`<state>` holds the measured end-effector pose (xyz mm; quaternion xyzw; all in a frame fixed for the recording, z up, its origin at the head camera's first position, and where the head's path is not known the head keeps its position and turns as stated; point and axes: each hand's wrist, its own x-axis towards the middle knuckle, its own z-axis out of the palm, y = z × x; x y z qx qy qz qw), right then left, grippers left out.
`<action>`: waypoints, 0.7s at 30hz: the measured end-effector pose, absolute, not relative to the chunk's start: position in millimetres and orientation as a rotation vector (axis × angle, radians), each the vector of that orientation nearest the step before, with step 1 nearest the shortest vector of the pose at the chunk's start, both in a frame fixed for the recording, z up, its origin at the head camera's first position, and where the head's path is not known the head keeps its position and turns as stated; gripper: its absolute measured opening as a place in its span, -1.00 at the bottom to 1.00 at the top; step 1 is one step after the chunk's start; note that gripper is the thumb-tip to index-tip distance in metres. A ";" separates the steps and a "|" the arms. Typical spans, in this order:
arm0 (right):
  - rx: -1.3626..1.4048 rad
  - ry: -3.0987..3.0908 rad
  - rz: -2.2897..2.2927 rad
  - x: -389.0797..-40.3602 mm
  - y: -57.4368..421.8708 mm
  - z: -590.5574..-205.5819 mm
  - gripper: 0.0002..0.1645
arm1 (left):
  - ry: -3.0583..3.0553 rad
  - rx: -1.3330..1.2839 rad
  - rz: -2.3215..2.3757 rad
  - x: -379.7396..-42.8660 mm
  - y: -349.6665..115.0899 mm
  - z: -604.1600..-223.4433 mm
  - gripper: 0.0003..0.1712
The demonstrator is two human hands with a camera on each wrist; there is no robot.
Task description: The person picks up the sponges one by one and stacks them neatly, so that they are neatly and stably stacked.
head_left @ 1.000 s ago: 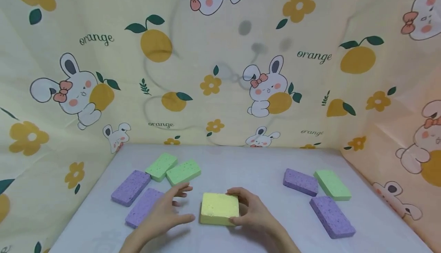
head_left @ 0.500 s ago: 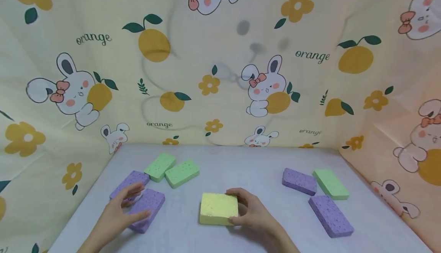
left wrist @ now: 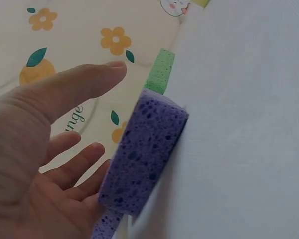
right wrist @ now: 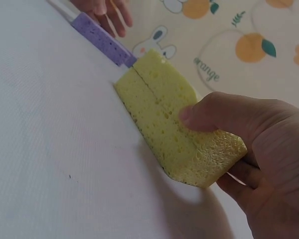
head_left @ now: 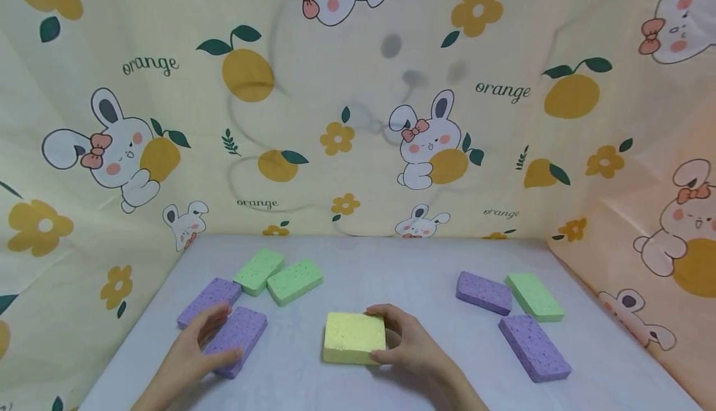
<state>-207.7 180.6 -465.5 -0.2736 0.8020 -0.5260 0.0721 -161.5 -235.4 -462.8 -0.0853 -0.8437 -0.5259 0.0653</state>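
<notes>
My right hand [head_left: 414,346] grips the right end of two stacked yellow sponges [head_left: 353,336] in the middle of the table. In the right wrist view a seam runs between the two yellow sponges [right wrist: 162,112], and the thumb presses on their near side. My left hand [head_left: 192,349] is over the nearer of two purple sponges [head_left: 239,339] on the left side. Its thumb and fingers are spread apart. In the left wrist view the thumb stands off from that purple sponge [left wrist: 142,154], while the fingertips show just behind it.
Another purple sponge [head_left: 209,300] lies behind the left hand, with two green sponges [head_left: 260,271] farther back. On the right lie two purple sponges [head_left: 535,347] and a green sponge [head_left: 535,297]. A patterned cloth [head_left: 358,175] hangs around the white table's [head_left: 391,262] back and sides.
My left hand has moved left, from beside the yellow sponges to over the near purple sponge. The right hand keeps its grip on the yellow sponges.
</notes>
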 end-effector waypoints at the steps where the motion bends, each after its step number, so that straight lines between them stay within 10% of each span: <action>1: -0.827 2.399 -1.592 -207.9 180.7 -465.8 -0.15 | -2.558 -0.251 -1.585 -161.7 -235.0 -463.3 0.05; 21: -0.798 2.350 -1.627 -209.4 181.1 -465.7 -0.15 | -2.726 -0.149 -1.406 -162.6 -231.1 -464.3 0.28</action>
